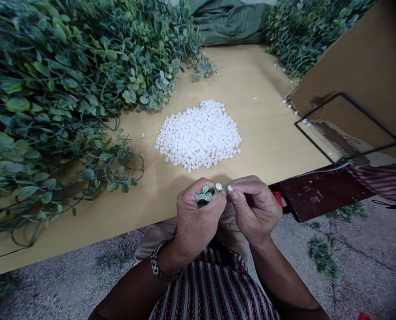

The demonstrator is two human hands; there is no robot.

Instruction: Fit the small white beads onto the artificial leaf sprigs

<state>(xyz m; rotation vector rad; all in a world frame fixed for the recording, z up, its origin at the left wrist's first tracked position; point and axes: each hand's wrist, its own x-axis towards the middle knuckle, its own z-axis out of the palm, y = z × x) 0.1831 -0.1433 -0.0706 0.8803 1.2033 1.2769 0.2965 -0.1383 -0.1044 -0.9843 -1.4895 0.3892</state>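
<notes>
Left hand (pixel 198 220) is gripping leafy sprig (pixel 203 195), fingers curled | right hand (pixel 258 211) is pinching white bead (pixel 230 188), apparently fitting it on | next is calling for steady pressure

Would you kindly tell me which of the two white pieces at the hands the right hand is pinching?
The white piece farther from the green leaves; the other white piece sits nearer them, by the left hand, clear of the right hand.
</notes>
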